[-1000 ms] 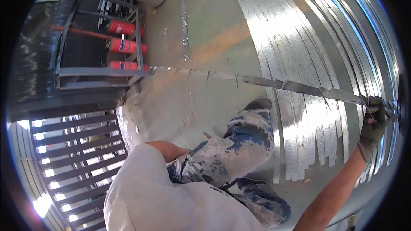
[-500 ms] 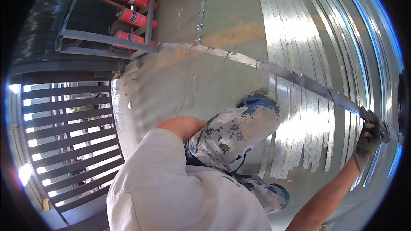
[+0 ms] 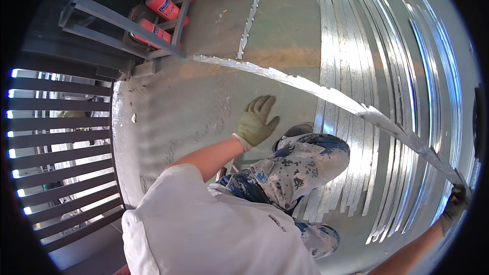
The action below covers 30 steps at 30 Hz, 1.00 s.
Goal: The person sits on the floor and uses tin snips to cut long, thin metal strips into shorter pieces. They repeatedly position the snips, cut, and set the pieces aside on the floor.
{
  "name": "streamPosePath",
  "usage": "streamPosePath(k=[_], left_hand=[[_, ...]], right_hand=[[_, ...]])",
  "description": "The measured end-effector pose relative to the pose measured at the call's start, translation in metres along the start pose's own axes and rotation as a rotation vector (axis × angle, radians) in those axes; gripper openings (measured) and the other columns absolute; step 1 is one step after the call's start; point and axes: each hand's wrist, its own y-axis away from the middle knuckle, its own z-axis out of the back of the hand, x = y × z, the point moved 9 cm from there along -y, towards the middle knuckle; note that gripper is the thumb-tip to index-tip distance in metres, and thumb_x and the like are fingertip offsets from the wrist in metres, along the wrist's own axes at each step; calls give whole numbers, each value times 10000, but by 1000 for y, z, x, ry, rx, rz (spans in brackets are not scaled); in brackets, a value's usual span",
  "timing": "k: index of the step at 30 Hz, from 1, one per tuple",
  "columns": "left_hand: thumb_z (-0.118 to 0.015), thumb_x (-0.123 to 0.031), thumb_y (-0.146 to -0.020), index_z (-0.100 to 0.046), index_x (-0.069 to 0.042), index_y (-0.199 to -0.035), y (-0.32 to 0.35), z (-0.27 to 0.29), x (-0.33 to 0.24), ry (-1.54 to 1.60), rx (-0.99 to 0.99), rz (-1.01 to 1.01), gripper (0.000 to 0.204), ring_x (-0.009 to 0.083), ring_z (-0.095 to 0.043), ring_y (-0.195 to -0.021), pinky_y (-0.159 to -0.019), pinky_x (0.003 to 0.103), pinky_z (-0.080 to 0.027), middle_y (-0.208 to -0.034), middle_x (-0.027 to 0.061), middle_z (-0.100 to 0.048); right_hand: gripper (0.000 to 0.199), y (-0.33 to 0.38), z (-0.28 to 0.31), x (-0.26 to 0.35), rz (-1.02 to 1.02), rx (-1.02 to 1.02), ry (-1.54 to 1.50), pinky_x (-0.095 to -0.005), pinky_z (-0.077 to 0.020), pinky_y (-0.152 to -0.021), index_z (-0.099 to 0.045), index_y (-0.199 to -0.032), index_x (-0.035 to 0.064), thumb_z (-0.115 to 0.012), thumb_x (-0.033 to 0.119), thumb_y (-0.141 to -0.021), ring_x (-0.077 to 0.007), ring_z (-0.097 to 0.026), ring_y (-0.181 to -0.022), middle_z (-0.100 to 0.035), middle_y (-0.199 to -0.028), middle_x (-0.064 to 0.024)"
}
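Observation:
My left hand, in a greenish work glove, hangs over the floor in front of my knee. Its fingers are stretched out, the thumb stands apart, and it holds nothing. Far to the right, my gloved right hand is closed round the near end of a long notched metal strip. From there the strip slants away to the left across flat silvery metal strips lying side by side. The fingers of the right hand are partly dark and hard to make out.
A second notched strip lies toward the far side. Red fire extinguishers sit in a grey metal frame at the far left. A dark slatted grille is at the left. More narrow metal strips lie to the right.
My left hand has come into view, reaching forward. My right hand has moved nearer and slightly right, still gripping the notched strip, whose near end has shifted the same way.

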Motion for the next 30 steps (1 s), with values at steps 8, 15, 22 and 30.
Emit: streamPosePath(k=[8,15,22,30], left_hand=[[-857,-574,-937,-321,-108,-1795,-91,17,-159,-34,7,-391,1114,470,-355,-1653,-1400,647,-225,-1781,221,-408],[-685,-493,-1086,-443,-124,-1756,-98,48,-209,-306,262,-377,803,407,-413,-1656,-1393,637,-240,-1745,169,-511],[-757,-508,-1055,-601,-70,-1651,-111,115,-158,73,332,-223,756,383,-473,-1638,-1360,526,-358,-1715,183,-580],[-860,-555,-988,-615,-38,-1648,-162,36,-167,323,968,-331,874,381,-611,-1539,-1305,435,-452,-1647,234,-650]], right_hand=[[107,55,-124,133,-87,-155,-101,-159,-390,-561,-815,-986,56,-789,153,-1024,-16,-566,-668,-692,-874,31],[440,-13,87,51,-79,-72,-211,-252,-488,-665,-834,-1150,68,-620,452,-1134,-94,-663,-764,-774,-932,-17],[269,5,48,23,-215,-192,-295,-200,-426,-515,-782,-1164,48,-755,305,-1087,-100,-589,-648,-715,-912,-57],[352,61,117,76,-121,-266,-96,-251,-443,-478,-757,-1272,56,-799,334,-1061,-145,-542,-513,-741,-936,-93]])
